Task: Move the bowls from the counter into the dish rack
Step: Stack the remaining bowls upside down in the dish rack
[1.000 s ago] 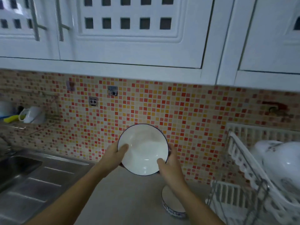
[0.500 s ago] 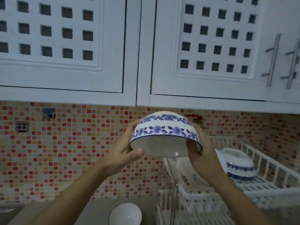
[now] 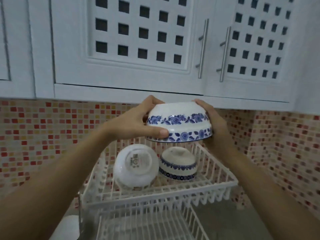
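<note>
Bowls are what this job turns on, and their places are told here against the dish rack (image 3: 155,191), a white wire rack of two tiers. Nearest the camera, low and just left of the rack's front corner, a pale rounded shape (image 3: 69,226) sits on the counter; it may be another bowl not yet moved, but it is blurred and cut by the left forearm, so that cannot be said for sure. The rack's lower tier (image 3: 147,227) shows no dishes in the part that is visible. On the upper tier, two bowls already rest upside down: a plain white bowl (image 3: 136,166) with a label on its base at the left, tipped toward the camera, and a small blue-patterned bowl (image 3: 178,164) just beside it on the right, the two touching or nearly so. Above the far part of that tier, clear of both, a blue-flowered bowl (image 3: 179,122) is held inverted and about level. The left hand (image 3: 136,122) clamps its left side, thumb pressed on the lower rim band, while the right hand (image 3: 213,122) is closed round its right side. By this reckoning two bowls are placed, a third is about to be set down, and perhaps one remains.
</note>
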Available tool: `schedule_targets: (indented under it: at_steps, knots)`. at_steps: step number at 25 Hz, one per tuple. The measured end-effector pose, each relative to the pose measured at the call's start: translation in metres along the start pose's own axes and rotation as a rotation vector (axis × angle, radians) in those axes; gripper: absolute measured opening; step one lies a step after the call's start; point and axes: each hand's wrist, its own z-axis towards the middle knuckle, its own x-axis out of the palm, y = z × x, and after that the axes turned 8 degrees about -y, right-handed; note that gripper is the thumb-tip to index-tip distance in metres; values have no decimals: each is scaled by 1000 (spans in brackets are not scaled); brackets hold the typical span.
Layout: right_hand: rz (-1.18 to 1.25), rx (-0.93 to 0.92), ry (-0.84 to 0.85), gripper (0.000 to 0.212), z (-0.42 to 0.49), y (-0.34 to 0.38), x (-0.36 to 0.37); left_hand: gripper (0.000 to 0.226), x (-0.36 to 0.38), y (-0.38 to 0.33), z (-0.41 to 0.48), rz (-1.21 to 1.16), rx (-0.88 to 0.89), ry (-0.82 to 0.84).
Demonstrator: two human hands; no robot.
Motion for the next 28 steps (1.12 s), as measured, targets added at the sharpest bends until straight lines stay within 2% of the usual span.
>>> schedule_targets:
  at_steps: [2,3,5,6,8,12,18,24,28]
  knots:
    - [3,87,94,51,2,-21,-27,71,31,1,18,22,-8,-11]
    - [-119,61,175,57,3,-27,-41,72,46,3,24,43,-28,-21]
    - [-241,51,410,90,1,-41,-60,77,71,9,36,132,-66,-28]
    - [-227,107,535,107,-1,-48,-67,79,82,12,41,177,-80,-26]
    - [-114,234,687,122,-6,-65,-70,79,100,20,50,234,-117,-10]
    - [13,293,652,122,-6,-107,-59,79,124,36,65,252,-246,52]
    - [-1,244,708,114,-1,-142,-37,91,140,47,82,525,-419,182]
    - [-222,144,780,122,4,-155,-25,94,156,53,89,671,-521,267]
    - [-351,168,833,126,-1,-163,-17,97,167,61,89,705,-592,334]
